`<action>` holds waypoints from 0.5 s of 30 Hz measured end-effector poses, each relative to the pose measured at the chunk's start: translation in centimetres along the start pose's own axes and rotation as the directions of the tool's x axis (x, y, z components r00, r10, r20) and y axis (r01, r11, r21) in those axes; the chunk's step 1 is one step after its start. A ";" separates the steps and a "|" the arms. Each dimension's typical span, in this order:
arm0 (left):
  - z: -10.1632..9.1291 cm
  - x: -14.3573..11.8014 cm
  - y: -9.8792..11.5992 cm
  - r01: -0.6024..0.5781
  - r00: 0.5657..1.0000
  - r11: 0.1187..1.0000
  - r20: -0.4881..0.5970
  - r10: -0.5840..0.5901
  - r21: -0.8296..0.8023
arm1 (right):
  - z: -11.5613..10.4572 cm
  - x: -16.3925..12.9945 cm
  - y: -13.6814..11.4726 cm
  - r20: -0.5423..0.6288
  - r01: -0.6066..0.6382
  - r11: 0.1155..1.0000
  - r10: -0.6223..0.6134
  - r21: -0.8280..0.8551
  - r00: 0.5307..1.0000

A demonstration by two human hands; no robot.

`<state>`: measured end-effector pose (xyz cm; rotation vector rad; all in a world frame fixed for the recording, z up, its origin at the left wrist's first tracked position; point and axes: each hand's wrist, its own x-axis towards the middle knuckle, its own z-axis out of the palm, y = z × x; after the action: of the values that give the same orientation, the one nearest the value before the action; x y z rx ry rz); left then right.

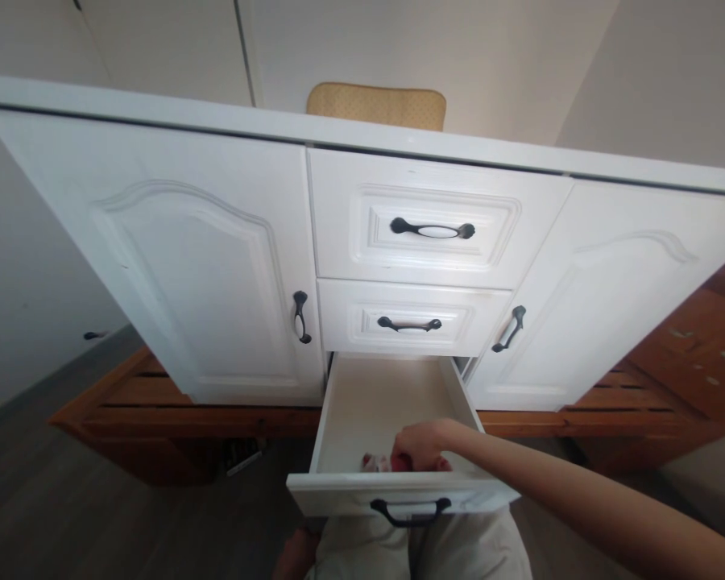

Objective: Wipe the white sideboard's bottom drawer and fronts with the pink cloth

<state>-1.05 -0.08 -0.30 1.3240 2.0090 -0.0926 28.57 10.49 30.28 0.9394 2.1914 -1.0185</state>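
Note:
My right hand (pixel 420 445) reaches into the open bottom drawer (pixel 362 403) of a white cabinet and closes on a small red and white thing (pixel 382 463) at the drawer's front. The drawer's front wall hides most of that thing, so I cannot tell what it is. The rest of the drawer's pale floor is bare. My left hand is out of sight. The drawer front carries a black handle (pixel 409 512).
Two shut drawers (pixel 432 217) sit above the open one, between two shut cabinet doors (pixel 193 258). A tan cushion (pixel 375 105) lies on the cabinet top. Wooden slats (pixel 689 354) run under and to the right of the cabinet. My knees (pixel 423 548) are below the drawer.

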 end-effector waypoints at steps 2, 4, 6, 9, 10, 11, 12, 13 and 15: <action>0.2 0.2 -0.2 -0.027 0.997 0.999 0.066 0.029 -0.027 | 1.3 -2.7 3.1 -0.021 -0.091 0.996 0.091 0.004 0.996; 0.3 0.5 -0.3 -0.042 0.994 0.998 0.099 0.046 -0.045 | 2.0 -4.9 5.2 -0.024 -0.143 0.990 0.143 0.018 0.989; 0.4 1.0 -0.2 -0.047 0.992 0.997 0.114 0.053 -0.054 | 2.0 -6.0 6.1 -0.012 -0.146 0.989 0.146 0.010 0.989; 0.6 1.6 -0.2 -0.046 0.990 0.997 0.129 0.053 -0.059 | 0.7 -5.4 5.3 -0.061 -0.143 0.983 0.137 -0.117 0.989; 0.7 1.7 -0.3 -0.047 0.990 0.997 0.129 0.054 -0.061 | 0.0 -4.5 4.8 -0.113 -0.167 0.971 0.149 -0.172 0.982; 0.8 1.7 -0.3 -0.049 0.991 0.997 0.125 0.057 -0.062 | -0.8 -3.5 4.2 -0.188 -0.202 0.955 0.162 -0.217 0.969; 0.8 1.7 -0.4 -0.053 0.991 0.997 0.118 0.060 -0.062 | -1.7 -2.2 3.7 -0.276 -0.242 0.939 0.172 -0.246 0.946; 0.9 1.7 -0.4 -0.055 0.992 0.997 0.109 0.061 -0.059 | -2.6 -0.7 3.2 -0.365 -0.280 0.925 0.175 -0.257 0.914; 0.8 1.6 -0.1 -0.041 0.996 0.998 0.084 0.044 -0.039 | -4.6 2.6 2.6 -0.546 -0.293 0.908 0.089 -0.299 0.833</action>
<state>-1.11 0.79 -1.89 1.3172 1.9022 -0.0898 28.20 16.35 29.93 1.3341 2.5234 -0.2298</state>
